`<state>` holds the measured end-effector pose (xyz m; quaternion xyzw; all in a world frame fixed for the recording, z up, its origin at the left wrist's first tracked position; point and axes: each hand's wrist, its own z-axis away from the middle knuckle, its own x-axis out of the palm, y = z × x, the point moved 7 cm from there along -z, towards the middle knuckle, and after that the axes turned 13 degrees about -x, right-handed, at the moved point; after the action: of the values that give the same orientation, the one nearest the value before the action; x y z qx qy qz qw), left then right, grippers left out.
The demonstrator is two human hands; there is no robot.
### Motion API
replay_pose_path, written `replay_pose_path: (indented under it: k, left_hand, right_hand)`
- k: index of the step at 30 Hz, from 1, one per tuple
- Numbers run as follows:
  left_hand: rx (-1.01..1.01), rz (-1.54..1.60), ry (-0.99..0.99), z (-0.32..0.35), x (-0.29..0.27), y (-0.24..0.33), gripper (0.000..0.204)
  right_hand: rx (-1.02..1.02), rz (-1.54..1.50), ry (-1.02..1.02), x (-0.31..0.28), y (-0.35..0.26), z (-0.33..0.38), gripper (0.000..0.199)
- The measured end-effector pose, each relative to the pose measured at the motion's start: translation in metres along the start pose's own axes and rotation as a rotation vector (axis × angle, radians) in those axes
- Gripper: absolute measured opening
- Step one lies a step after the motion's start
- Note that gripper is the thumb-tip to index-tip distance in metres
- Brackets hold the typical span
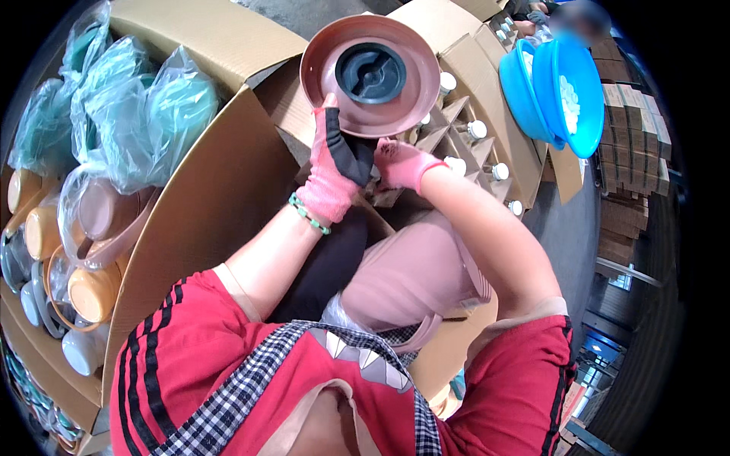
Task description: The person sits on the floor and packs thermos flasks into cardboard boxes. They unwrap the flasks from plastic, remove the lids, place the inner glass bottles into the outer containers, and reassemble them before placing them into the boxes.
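A wide, round mauve lid-like piece [328, 72] with a dark screw plug [370, 73] in its middle is tilted to face me. My left hand [332, 163], in a pink and black glove, grips its near rim with the thumb on top. Just right of that, my right hand [407, 165], in a pink glove, is curled close against the same rim. Its fingertips are hidden. Below my hands a large mauve jug [411, 270] with a handle lies across my lap, part of it in clear plastic.
At left, an open carton [190, 205] holds jugs [95, 292] and green plastic-wrapped pieces [122, 106]. Ahead right, a divided carton [487, 83] holds several white-capped bottles [476, 130]. Beyond are blue basins [589, 91] with white pieces, stacked cartons [631, 137] and another person [526, 28].
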<state>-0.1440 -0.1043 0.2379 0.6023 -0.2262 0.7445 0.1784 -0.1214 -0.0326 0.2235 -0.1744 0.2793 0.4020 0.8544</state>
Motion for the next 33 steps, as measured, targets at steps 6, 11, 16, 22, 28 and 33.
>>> replay_pose_path:
  k: [6, 11, 16, 22, 28, 33]
  left_hand:
    - [-0.049, 0.035, 0.061, -0.002, 0.005, -0.018, 0.042]
    - [-0.034, -0.029, 0.043, 0.002, 0.010, -0.020, 0.044]
    - [-0.022, -0.075, -0.119, 0.014, 0.032, -0.009, 0.042]
    - [-0.014, -0.191, -0.158, 0.043, 0.053, -0.012, 0.044]
    - [-0.312, -0.170, -0.757, 0.063, 0.074, -0.050, 0.033]
    - [-0.467, -0.309, -0.632, 0.035, 0.081, -0.110, 0.030]
  right_hand:
    - [-0.125, 0.217, 0.580, 0.084, 0.034, -0.047, 0.038]
    - [-0.047, 0.022, 0.586, 0.048, 0.025, -0.014, 0.031]
    - [0.323, -0.579, 0.751, -0.040, 0.020, 0.116, 0.048]
    - [0.622, -0.756, 1.176, -0.047, 0.023, 0.264, 0.051]
    - [0.721, -0.968, 1.685, -0.014, -0.042, 0.389, 0.017]
    - [0.692, -1.143, 2.353, 0.062, -0.099, 0.408, 0.016]
